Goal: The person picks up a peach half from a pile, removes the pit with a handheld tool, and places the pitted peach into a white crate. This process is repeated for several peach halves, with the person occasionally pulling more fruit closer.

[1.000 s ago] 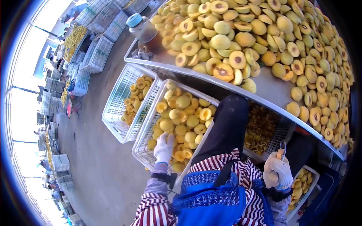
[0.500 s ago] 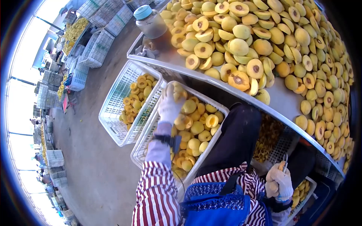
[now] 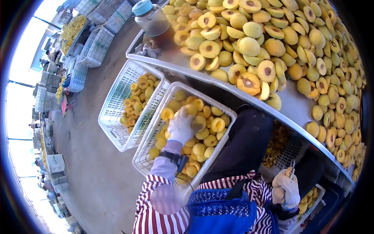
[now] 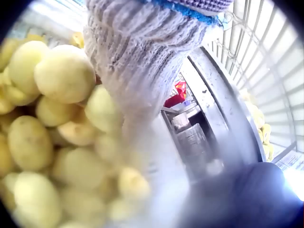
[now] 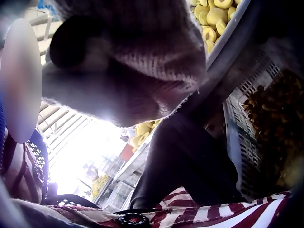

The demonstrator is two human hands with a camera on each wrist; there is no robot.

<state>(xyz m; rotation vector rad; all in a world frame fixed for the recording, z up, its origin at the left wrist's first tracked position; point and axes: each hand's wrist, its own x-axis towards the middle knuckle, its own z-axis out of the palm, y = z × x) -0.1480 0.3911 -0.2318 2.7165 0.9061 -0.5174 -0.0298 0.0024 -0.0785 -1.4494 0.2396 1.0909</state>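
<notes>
In the head view my gloved left hand [image 3: 181, 126] lies on the yellow peaches [image 3: 199, 149] in the nearer white crate [image 3: 146, 159]. Its fingers reach over the fruit, and a blurred peach shows right beside them. In the left wrist view the glove [image 4: 142, 52] hangs beside heaped peaches [image 4: 65, 73], its fingertips lost in blur. My gloved right hand [image 3: 286, 189] stays low by my lap, gripping a small tool [image 3: 291, 170] with a light brown handle and a narrow metal end. The right wrist view shows mostly the shaded glove [image 5: 142, 61].
A metal-edged table [image 3: 218, 82] bears a big pile of halved peaches [image 3: 249, 45] and a jar with a blue lid [image 3: 151, 19]. Another white crate [image 3: 111, 123] holds cut fruit at left. Beneath the table sits a crate of dark scraps [image 3: 277, 142]. My knee [image 3: 251, 132] stands between.
My left hand went from the near part of the crate to its far corner, then came back to the middle over the peaches. The right hand keeps its tool by my lap.
</notes>
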